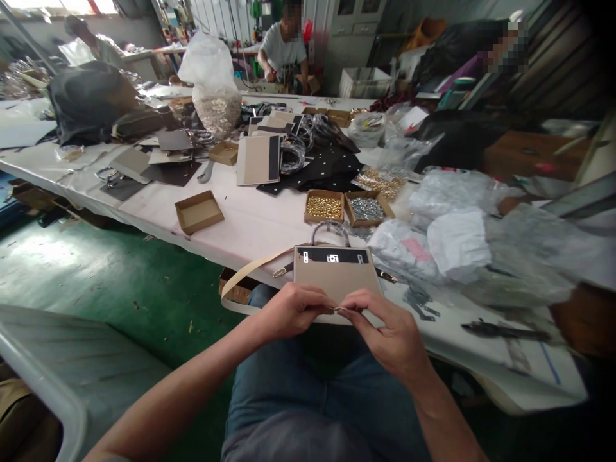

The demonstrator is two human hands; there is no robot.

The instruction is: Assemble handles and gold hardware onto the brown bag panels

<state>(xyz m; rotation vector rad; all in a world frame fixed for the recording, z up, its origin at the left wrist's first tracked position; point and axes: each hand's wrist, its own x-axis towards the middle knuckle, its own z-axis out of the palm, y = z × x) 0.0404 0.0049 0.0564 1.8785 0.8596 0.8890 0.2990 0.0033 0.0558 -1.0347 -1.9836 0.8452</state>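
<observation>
My left hand point(305, 309) and my right hand point(382, 324) meet above the table's near edge, thumbs and fingers pinched. Between their fingertips is a thin pale strip, seemingly part of the beige strap point(235, 282) that loops out left and passes behind my left forearm. Just beyond my hands lies a beige handbag point(332, 273) with a dark upper band, metal fittings and a plastic-wrapped handle point(330, 226). Dark buckled tabs stick out at both sides, the right tab point(386, 276) and the left tab point(283, 270). My hands hide the bag's lower edge.
Boxes of gold hardware point(324, 206) and silver hardware point(366, 210) stand behind the bag. A cardboard tray point(199, 213) is left, plastic bags point(457, 244) right. Grey metal plates point(421, 301) and a dark tool point(500, 330) lie near right. A co-worker point(283, 48) sits beyond.
</observation>
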